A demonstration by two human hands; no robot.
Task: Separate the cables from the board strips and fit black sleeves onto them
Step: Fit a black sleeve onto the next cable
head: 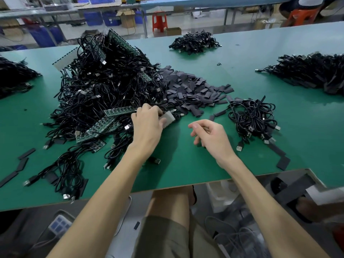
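The green table (186,168) carries five piles of black cables. The biggest is the heap (104,84) at left-centre, tangled through with board strips. Four lesser piles lie well apart from it: one on the right (309,71), one at the left edge (13,77), one at the far middle (195,41) and a small bundle (253,118) near the right hand. One spread of flat black sleeves (188,88) touches the heap's right side and runs out towards that bundle.

At the heap's near edge at least four green board strips (119,111) show, lying slanted just left of the left hand (147,125). That hand rests at the foot of the heap. Its fingers (149,108) are curled, and its thumb lies over one pale, toothed board strip (169,118), which sticks out to the right of the hand and is held there. Cables still hang from the strip's far end.

The right hand (210,135) hovers over bare table between the left hand and the small bundle, apart from both. Its fingers (197,127) are loosely bent. Something dark shows under them, but I cannot tell whether it is held.

Three loose sleeves (22,163) lie near the left front edge.
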